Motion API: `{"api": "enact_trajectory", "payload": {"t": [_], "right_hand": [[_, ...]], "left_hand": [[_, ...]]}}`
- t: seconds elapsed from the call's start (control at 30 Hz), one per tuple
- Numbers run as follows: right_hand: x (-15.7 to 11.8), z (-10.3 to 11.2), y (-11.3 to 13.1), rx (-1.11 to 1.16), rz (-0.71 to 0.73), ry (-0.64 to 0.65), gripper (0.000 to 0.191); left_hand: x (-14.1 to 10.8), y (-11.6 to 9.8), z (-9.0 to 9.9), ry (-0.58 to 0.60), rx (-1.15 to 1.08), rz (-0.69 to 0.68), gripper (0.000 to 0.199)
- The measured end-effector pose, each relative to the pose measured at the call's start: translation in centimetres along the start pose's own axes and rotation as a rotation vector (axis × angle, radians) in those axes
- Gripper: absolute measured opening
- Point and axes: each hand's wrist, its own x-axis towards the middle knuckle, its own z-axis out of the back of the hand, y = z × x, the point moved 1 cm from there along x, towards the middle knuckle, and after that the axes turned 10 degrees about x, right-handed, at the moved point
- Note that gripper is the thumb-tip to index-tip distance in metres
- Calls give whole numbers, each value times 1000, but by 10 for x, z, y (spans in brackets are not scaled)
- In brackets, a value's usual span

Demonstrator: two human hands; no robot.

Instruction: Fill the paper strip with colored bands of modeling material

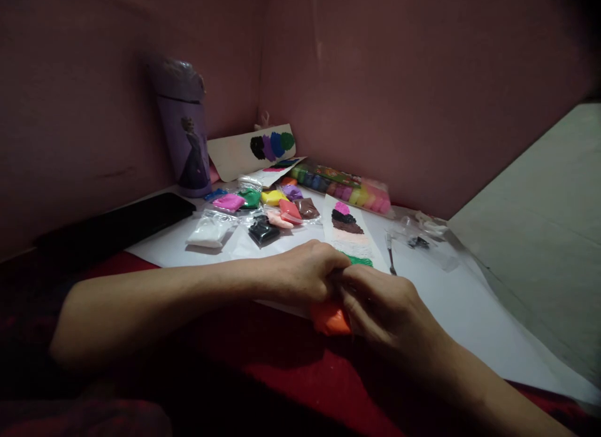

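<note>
An orange packet of what looks like modelling clay (pixel 330 318) hangs below my two hands, over the near edge of the white paper. My left hand (pixel 305 271) is closed at its top, with the fingertips hidden. Against it, my right hand (pixel 382 302) pinches the same packet, its fingers bent. Just beyond the hands lies a white card (pixel 350 236) with bands of pink, black, brown, peach, white and green clay. A small thin metal tool (pixel 390 254) rests to the right of that card.
Several clear packets of coloured clay, including white (pixel 210 230) and black (pixel 263 230), lie left of centre. Behind them are a painted card (pixel 253 150) and a pack of coloured clay (pixel 342 190). A purple tumbler (pixel 185 136) and black flat object (pixel 126 227) stand left; crumpled plastic (pixel 429 243) lies right.
</note>
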Motion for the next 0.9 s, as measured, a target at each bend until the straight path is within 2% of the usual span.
{"api": "enact_trajectory", "payload": {"t": [0.9], "right_hand": [[-1, -1, -1, -4, -8, -3, 21]], "left_hand": [[0, 1, -1, -21, 8, -22, 6]]}}
